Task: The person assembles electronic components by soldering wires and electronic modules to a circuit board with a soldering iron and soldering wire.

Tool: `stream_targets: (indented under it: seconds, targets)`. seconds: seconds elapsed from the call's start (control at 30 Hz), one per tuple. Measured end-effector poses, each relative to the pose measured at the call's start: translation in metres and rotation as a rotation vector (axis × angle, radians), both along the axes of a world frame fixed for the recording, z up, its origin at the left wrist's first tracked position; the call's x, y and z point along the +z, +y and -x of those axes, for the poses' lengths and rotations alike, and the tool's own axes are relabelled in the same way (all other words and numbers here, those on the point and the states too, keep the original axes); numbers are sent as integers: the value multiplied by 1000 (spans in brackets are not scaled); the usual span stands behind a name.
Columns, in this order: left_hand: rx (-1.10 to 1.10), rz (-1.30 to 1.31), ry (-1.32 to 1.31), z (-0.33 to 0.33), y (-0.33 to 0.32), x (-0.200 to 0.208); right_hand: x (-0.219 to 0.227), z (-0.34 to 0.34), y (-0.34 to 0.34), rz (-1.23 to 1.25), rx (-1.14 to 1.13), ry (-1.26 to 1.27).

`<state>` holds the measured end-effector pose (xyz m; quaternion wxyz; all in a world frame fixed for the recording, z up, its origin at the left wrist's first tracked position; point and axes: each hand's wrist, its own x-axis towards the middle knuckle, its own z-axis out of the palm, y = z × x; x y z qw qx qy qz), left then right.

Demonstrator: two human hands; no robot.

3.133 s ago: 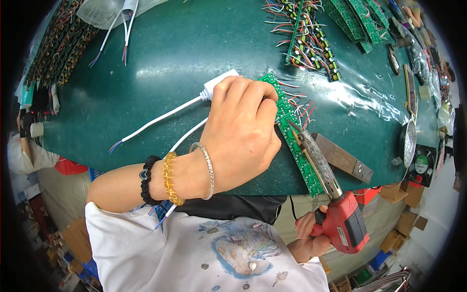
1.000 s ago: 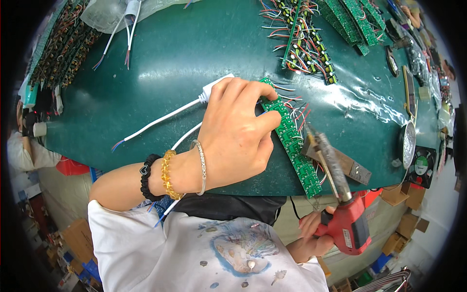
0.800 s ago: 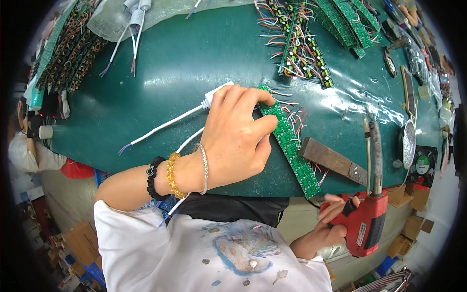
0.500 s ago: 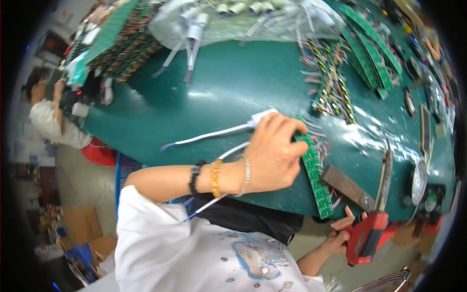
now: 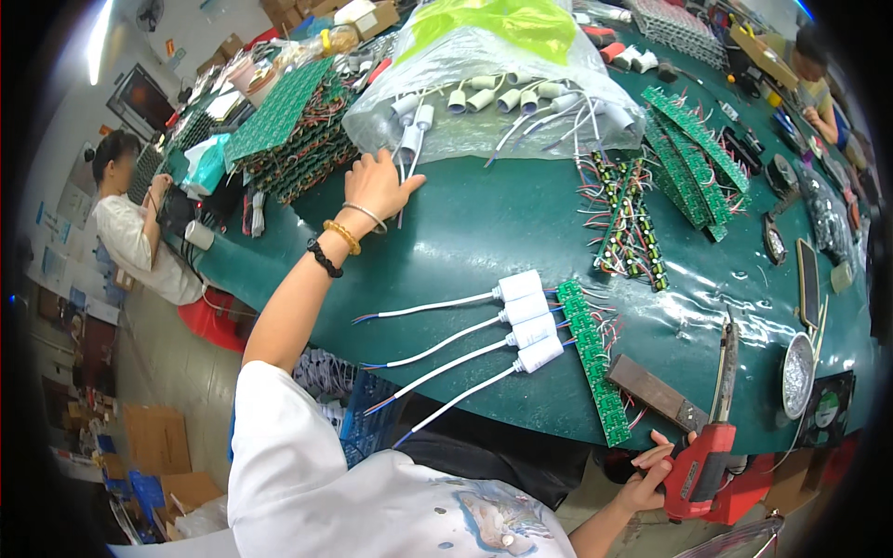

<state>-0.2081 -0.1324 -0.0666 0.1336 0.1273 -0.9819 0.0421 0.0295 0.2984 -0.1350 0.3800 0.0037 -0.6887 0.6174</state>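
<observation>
My left hand is stretched out at the far left with its fingers apart. It is at the white cables of the capped white cylinders at the plastic bag's edge; whether it touches them is unclear. My right hand is closed on a red and black soldering gun at the near right, its long metal tip pointing away from me. Several white cylinders with cables lie in a row mid-table. Their short wires reach the left edge of a green circuit board strip.
A brown bar lies beside the strip. Farther back are wired component strips, stacked green boards and the clear plastic bag. A round metal dish stands at right. Two other people sit at the table.
My left hand has moved from the board strip to the far left, uncovering the row of cylinders. The view has tilted up. My right hand still holds the soldering gun.
</observation>
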Motion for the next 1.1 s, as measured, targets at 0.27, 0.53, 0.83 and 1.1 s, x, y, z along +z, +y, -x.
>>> stream_targets:
  seconds: [0.27, 0.53, 0.83, 1.1]
  targets:
    - [-207, -344, 2, 6, 14, -6, -6, -1, 1, -8, -22, -4]
    - [-708, -277, -71, -67, 61, 17, 4, -1, -3, -49, 22, -16]
    - [-639, -27, -83, -59, 68, 56, 9, 1, -8, -54, 4, -23]
    - [-978, -232, -129, -35, 124, 20, 14, 3, -13, -86, 24, 11]
